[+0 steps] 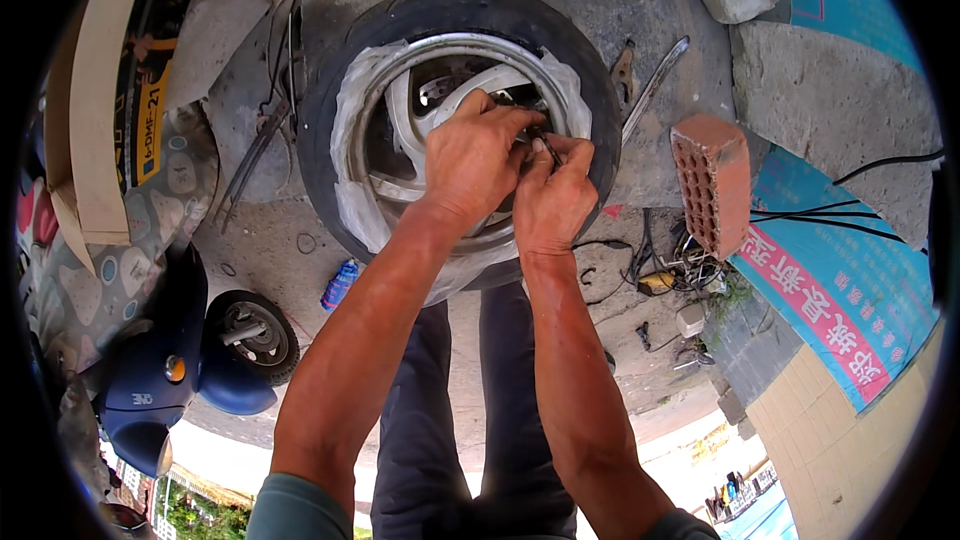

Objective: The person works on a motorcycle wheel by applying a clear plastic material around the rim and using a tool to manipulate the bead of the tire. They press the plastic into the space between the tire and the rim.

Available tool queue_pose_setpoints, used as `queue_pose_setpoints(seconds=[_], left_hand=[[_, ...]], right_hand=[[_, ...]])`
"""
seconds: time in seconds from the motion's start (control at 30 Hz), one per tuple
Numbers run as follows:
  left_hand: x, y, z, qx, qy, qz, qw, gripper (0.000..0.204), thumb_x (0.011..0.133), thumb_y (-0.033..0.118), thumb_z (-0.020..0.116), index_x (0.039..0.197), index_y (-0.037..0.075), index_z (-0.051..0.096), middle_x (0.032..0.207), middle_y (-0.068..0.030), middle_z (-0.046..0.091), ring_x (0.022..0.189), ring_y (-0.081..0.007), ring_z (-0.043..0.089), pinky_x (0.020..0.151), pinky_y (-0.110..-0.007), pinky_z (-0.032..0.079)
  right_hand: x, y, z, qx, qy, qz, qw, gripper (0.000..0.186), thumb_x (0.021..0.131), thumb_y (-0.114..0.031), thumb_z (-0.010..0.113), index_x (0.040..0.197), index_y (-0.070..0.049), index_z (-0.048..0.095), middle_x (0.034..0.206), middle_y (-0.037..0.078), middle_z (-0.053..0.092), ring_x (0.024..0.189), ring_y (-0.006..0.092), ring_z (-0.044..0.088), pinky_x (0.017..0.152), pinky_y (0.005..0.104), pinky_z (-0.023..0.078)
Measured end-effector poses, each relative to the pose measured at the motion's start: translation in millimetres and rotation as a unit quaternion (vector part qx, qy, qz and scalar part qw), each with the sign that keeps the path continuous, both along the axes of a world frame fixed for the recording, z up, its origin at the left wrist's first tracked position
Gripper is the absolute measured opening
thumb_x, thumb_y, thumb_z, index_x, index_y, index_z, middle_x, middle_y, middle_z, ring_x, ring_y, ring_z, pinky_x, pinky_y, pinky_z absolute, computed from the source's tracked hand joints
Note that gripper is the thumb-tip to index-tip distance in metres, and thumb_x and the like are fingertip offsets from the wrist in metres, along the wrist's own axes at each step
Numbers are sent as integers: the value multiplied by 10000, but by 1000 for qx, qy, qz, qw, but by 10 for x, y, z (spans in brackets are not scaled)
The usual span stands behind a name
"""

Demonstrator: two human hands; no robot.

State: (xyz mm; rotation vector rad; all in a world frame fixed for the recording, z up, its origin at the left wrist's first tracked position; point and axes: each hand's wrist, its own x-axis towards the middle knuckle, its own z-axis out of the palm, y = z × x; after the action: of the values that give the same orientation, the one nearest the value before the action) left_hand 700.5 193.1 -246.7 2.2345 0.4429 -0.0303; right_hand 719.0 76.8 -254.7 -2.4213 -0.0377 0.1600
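Wheel work in progress, seen from above. The tyre (325, 140) lies flat in front of me on dark sheeting (690, 5), around the silver spoked wheel rim (401, 118); crumpled translucent plastic film (352, 202) skirts much of the rim's edge, over the tyre's sidewall. My right hand (555, 198) pinches a slender dark piece (551, 150) between thumb and fingers, over the right-hand side of the rim. My left hand (475, 158) is bent in beside it, fingers curled toward the same spot; whether it grips the piece too I cannot tell. Done, as far as shows: tyre and rim are together. Left, in my judgement: the small work at my fingertips, which looks unfinished, and the film, which has not been cleared. Whether the tyre is fully seated is hidden. A long metal bar (655, 90) lies just right of the tyre, out of my hands.
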Motion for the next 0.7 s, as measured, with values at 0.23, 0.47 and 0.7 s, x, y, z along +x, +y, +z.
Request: queue_pose_setpoints(seconds=[0.23,0.47,0.7], left_hand=[[11,-18,-13,12,-22,9,1000,295,780,149,788,1073,169,791,1004,17,767,975,-211,654,783,-377,569],[10,-13,-7,13,-24,14,1000,298,766,139,800,1063,169,795,1006,20,768,971,-206,657,780,-371,570],[16,-18,-5,4,-22,19,1000,289,768,139,796,1055,169,795,1022,27,772,971,-202,659,789,-365,572]], right_hand=[[-3,-3,-2,12,1,-8,1000,101,968,-70,662,1020,9,627,886,175,749,812,317,767,702,395,571],[-19,3,-34,29,-4,-11,1000,86,963,-50,665,1015,13,636,885,159,752,815,276,772,711,371,581],[-19,-17,-76,28,-17,-12,999,89,962,-49,670,1006,24,645,871,154,753,802,244,772,694,353,587]])
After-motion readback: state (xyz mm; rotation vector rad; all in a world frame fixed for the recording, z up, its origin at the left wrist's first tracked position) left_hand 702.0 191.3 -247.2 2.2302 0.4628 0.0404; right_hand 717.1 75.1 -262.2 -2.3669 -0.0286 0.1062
